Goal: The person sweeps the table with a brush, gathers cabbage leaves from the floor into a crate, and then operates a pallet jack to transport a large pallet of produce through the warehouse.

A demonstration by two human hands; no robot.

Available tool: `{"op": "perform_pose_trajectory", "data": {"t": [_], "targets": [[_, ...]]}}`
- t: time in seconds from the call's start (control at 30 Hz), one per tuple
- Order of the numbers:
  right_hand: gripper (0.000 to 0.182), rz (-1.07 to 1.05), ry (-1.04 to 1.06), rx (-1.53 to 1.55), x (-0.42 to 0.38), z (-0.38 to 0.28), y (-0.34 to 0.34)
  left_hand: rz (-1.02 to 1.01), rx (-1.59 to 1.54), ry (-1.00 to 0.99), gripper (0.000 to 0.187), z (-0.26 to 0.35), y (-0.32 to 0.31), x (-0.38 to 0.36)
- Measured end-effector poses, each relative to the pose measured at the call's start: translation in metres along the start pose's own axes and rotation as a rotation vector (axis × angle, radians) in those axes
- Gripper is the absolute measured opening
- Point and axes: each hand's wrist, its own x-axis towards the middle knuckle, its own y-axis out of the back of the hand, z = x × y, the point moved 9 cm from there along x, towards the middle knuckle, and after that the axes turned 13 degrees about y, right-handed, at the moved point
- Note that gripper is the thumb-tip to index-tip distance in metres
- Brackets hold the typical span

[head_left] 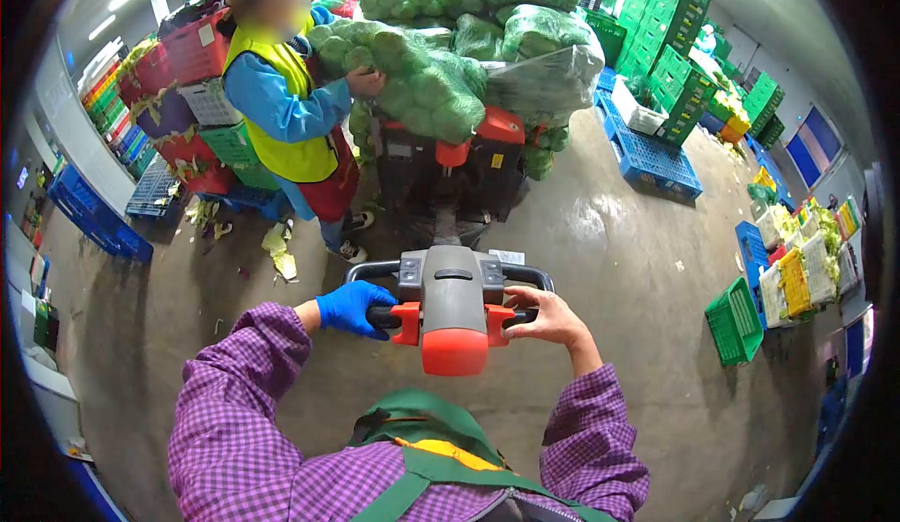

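Low in the middle of the head view is the grey and red control handle (454, 287) of a pallet truck. My left hand (356, 310), in a blue glove, is wrapped round the handle's left grip. Bare, my right hand (548, 319) holds the right grip, its thumb by the red lever. Beyond the handle stands the truck's dark body with a red top (501, 126). Green net sacks (422, 76) of round vegetables are piled above it, some under clear film. One sack hangs over the truck's near edge.
A co-worker in a yellow vest (281, 128) stands ahead left, a hand on the sacks. Crate stacks (192, 114) are behind them. A blue pallet (656, 161), green crates (680, 90) and a tipped green crate (734, 323) are at right. Leaf scraps (279, 252) litter the floor.
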Motion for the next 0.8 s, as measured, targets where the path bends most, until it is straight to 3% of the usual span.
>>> {"op": "perform_pose_trajectory", "data": {"t": [0.8], "targets": [[0.081, 0.013, 0.016, -0.012, 0.001, 0.003, 0.000, 0.027, 0.067, -0.009, 0.056, -0.003, 0.001, 0.001]]}}
